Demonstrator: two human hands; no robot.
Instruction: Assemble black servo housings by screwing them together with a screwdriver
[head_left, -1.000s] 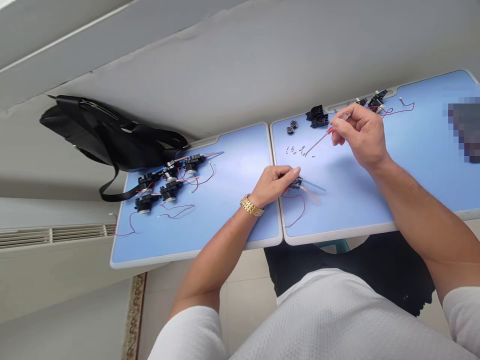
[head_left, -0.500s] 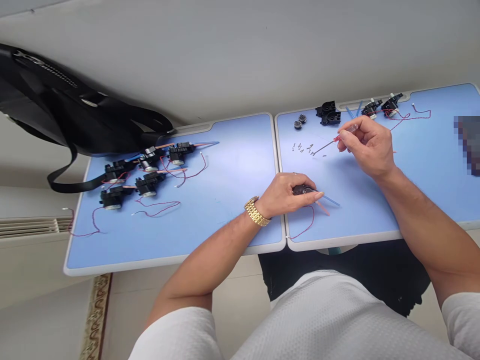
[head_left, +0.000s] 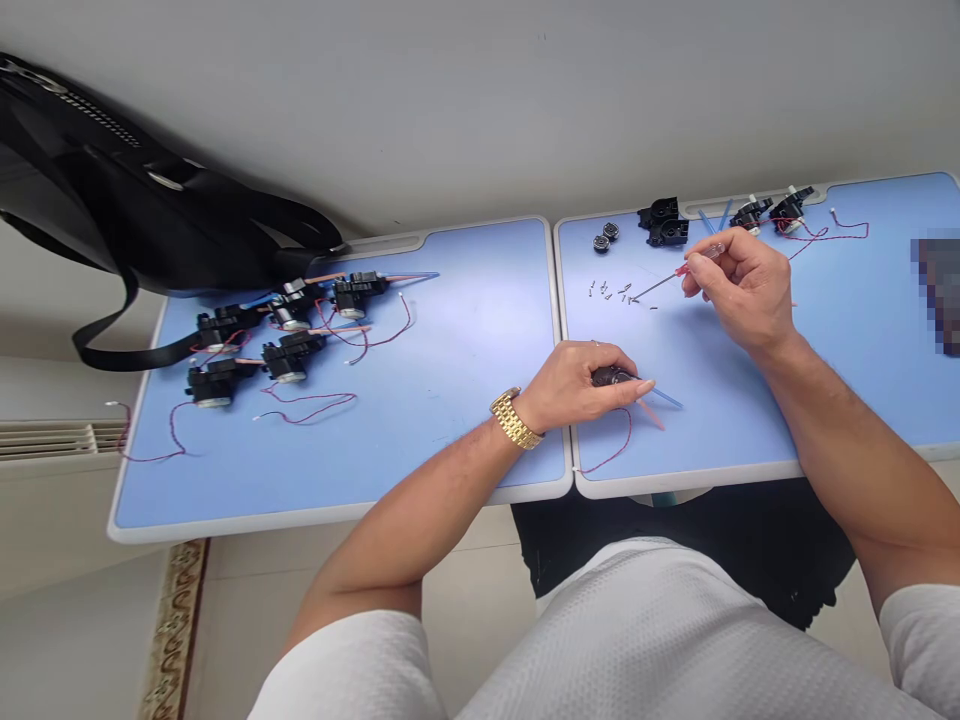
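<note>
My right hand [head_left: 742,285] pinches a screwdriver [head_left: 701,262] with a clear and red handle. Its thin shaft slants down to the left, and the tip is among several small screws [head_left: 624,293] scattered on the blue tabletop. My left hand [head_left: 585,388] is wrapped round a small black motor assembly [head_left: 604,376] and rests on the right table near the seam. Blue and pinkish tubes [head_left: 651,412] stick out from beneath its fingers, and a dark red twisted wire [head_left: 628,440] curls toward the front edge. Most of the assembly is hidden by the hand.
Several black assemblies [head_left: 289,355] with wires lie on the left table beside a black bag [head_left: 187,220]. At the back right are two round black parts [head_left: 601,243], black housings [head_left: 664,222] and two more assemblies [head_left: 789,210]. A blurred dark object [head_left: 943,295] lies far right.
The view has shifted slightly. The screwdriver tip stays among the screws, and the left hand still holds the black assembly in about the same place.
</note>
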